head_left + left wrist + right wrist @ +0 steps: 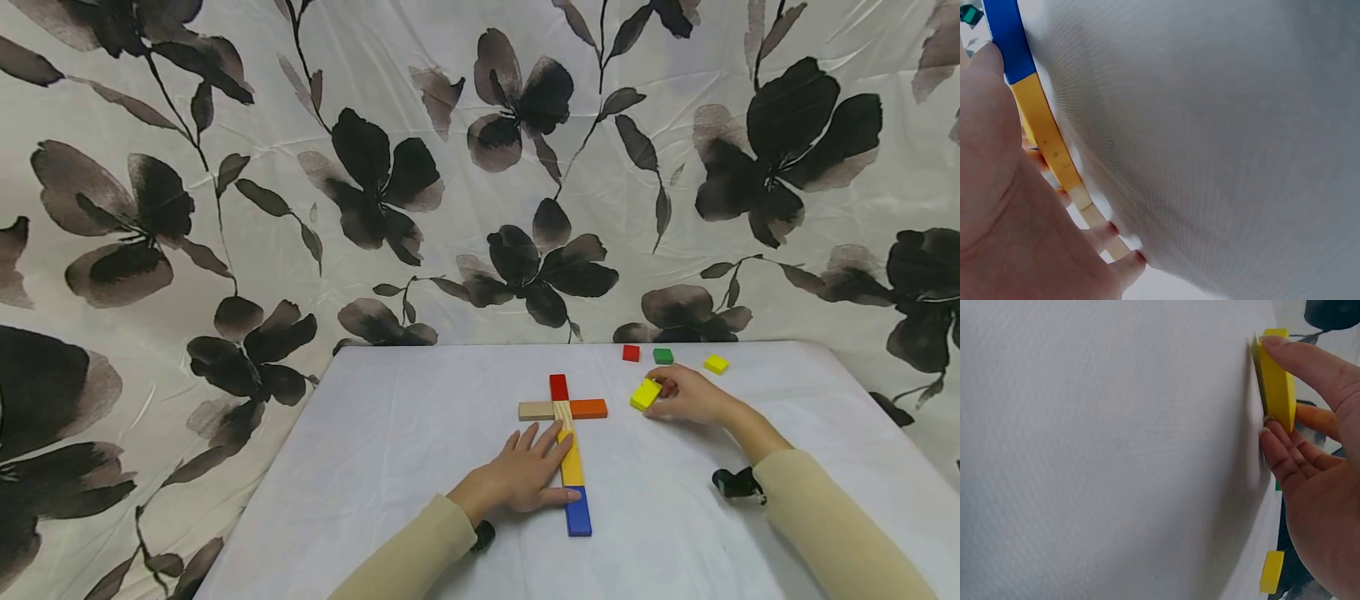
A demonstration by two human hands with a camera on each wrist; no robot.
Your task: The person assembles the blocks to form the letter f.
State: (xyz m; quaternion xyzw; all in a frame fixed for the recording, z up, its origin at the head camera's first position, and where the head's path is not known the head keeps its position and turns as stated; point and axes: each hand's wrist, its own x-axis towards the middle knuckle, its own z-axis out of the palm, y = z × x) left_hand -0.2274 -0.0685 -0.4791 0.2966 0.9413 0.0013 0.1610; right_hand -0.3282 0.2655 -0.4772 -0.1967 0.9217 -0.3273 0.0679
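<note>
A cross of flat wooden blocks lies on the white table. Its upright runs from a red block (558,387) through a plain wood block (562,412) and a golden-yellow block (573,467) to a blue block (578,518). A beige block (536,411) and an orange block (589,409) form its arms. Spread over the upright, my left hand (517,477) rests its thumb on the blue block and its fingers along the golden-yellow and plain wood ones. Right of the cross, my right hand (686,397) pinches a bright yellow block (1279,387) between thumb and fingers, close over the table.
Near the table's far edge lie a small red block (631,353), a green block (663,356) and another yellow block (716,364). Behind the white-covered table (405,442) hangs a floral cloth (420,100). Black wrist cameras sit under both sleeves.
</note>
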